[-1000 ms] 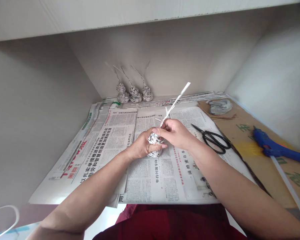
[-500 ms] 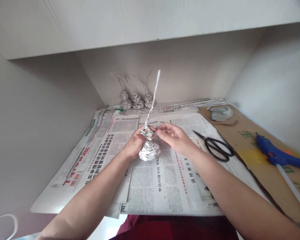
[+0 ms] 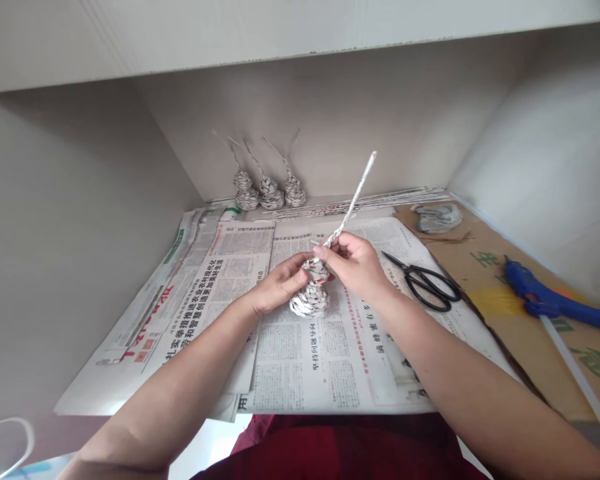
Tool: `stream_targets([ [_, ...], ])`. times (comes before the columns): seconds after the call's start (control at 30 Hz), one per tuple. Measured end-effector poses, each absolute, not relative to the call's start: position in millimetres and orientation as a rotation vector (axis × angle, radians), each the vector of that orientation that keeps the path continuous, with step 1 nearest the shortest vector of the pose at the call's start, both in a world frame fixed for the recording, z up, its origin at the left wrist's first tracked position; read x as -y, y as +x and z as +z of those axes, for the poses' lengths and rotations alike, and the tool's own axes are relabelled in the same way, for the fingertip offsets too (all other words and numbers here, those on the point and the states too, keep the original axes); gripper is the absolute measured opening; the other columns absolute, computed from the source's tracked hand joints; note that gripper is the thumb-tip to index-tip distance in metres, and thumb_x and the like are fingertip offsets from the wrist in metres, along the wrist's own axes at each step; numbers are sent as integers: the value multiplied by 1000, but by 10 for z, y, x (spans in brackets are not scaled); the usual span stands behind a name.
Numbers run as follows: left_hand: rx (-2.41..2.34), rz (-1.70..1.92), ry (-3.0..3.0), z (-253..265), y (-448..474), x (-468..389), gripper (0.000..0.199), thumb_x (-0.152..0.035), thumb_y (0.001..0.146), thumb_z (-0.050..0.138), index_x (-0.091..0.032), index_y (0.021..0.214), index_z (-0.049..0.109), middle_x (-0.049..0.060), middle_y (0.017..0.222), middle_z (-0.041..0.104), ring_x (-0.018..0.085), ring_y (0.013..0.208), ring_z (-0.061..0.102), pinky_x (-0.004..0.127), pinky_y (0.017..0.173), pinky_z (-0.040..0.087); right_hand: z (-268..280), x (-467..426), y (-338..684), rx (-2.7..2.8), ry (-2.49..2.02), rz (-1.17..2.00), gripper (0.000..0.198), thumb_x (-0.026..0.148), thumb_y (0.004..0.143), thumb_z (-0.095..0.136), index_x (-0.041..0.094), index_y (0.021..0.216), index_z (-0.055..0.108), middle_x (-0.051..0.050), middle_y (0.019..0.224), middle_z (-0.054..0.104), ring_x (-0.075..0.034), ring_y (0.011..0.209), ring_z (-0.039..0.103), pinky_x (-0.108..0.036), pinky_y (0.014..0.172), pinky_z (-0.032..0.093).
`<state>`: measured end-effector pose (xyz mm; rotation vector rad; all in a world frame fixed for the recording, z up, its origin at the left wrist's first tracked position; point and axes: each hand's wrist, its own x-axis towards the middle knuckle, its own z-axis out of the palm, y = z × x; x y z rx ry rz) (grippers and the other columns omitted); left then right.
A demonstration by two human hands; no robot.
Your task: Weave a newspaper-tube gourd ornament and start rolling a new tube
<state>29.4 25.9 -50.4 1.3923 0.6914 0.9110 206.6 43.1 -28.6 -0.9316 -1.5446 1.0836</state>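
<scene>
A gourd woven from rolled newspaper strips (image 3: 310, 300) is held above the newspaper, its long twisted stem leaning up and to the right. My left hand (image 3: 283, 283) is closed around its narrower upper part from the left side. At the base of the stem my right hand (image 3: 353, 263) pinches the gourd's top with thumb and fingers. A short white strip end pokes out between the two hands. Part of the upper bulb is hidden by my fingers.
Newspaper sheets (image 3: 300, 373) cover the table. Three similar woven gourds (image 3: 271, 193) stand at the back, beside thin paper rods (image 3: 360, 203). To the right lie black scissors (image 3: 425, 283), cardboard (image 3: 485, 273), a grey bundle (image 3: 437, 218) and a blue glue gun (image 3: 545, 300).
The gourd has tilted, its stem swinging to the right. My right hand has moved from beside the upper bulb to the stem's base. The view has shifted slightly.
</scene>
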Motion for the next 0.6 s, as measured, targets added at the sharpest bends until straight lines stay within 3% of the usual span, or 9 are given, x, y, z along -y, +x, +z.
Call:
stream_targets([
  [0.13, -755, 810, 1506, -464, 345, -223, 59, -52, 70, 76, -11, 109, 57, 11, 98, 66, 23, 90, 61, 33, 79, 47, -263, -405, 2074, 1564, -1019, 981, 34, 51, 76, 72, 21, 71, 58, 1, 65, 59, -14, 59, 53, -29, 55, 43],
  [0.33, -777, 754, 1584, -423, 373, -171, 45, -40, 75, 75, -13, 106, 55, 6, 92, 62, 18, 83, 56, 31, 77, 46, -192, -425, 2128, 1492, -972, 1453, 41, 53, 72, 74, 20, 64, 52, 3, 59, 53, -13, 57, 51, -28, 55, 42],
  [0.6, -959, 947, 1756, -457, 363, -192, 57, -45, 76, 73, -14, 119, 51, 8, 103, 60, 21, 94, 56, 31, 81, 44, -99, -368, 2139, 1715, -1039, 969, 32, 49, 75, 73, 21, 73, 59, 1, 69, 61, -14, 63, 55, -29, 59, 43],
])
